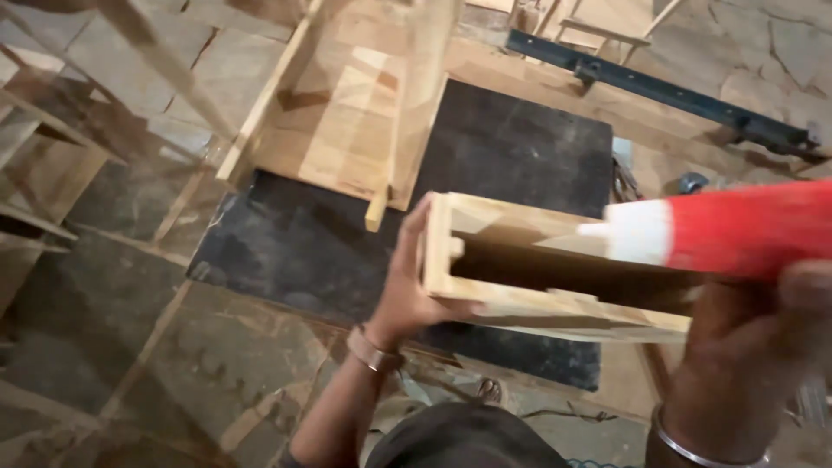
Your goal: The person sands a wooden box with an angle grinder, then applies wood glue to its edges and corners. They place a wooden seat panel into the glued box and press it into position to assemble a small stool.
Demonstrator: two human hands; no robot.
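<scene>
Stone-slab flooring (130, 347), cracked and dusty, spreads under a black counter (520, 147) with wooden frames (347, 113) and loose slats around it. Over the counter's near edge, the left hand (407, 290) grips the end of a pale wooden box frame (537, 303). The right hand (745, 347) is closed around a red glue bottle (737, 225), its white nozzle at the frame's top edge.

The left hand (403, 290) grips the near end of a wooden frame (537, 269). To its right, the right hand (745, 355) holds a glue bottle (719, 230) above the frame. Beyond both hands a dark mat (511, 147) lies on the floor (130, 347), with a wooden rack (347, 113) on it.
</scene>
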